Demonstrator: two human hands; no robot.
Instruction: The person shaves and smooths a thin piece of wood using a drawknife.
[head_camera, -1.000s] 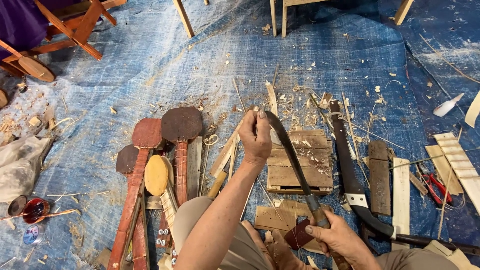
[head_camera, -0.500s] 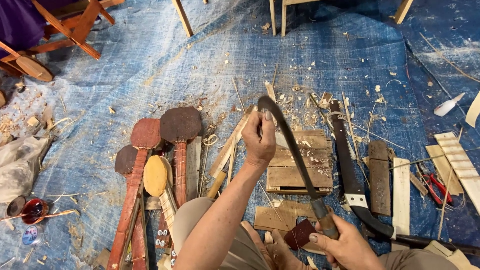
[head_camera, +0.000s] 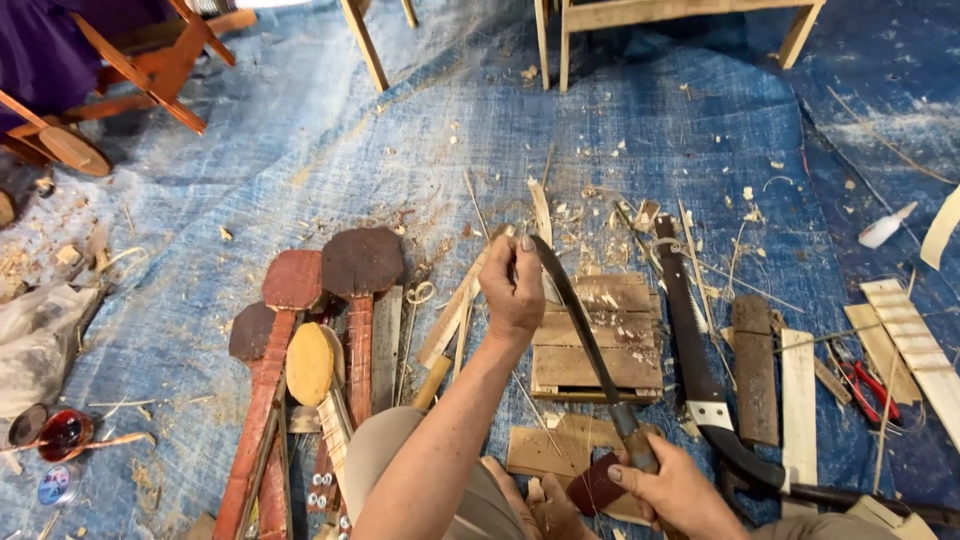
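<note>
1. Nearest the camera, the right hand is wrapped tight around the handle of a long curved blade — a second ago this hand sat slightly lower and further right, so the handle has edged inward.
2. Beside it, at the knees, lies a small dark reddish wood piece; whether the blade bears on it I cannot tell.
3. Further out, the left hand has its fingers closed around the blade's far tip, much where it was before — both ends gripped, the blade looks to be drawn two-handed.
4. Under the blade sits a small slatted wooden block, amid shavings.
5. To the left lie paddle-shaped instrument bodies; to the right a saw and loose planks.
6. All rests on a blue tarp, with wooden furniture legs at its far edge.
</note>
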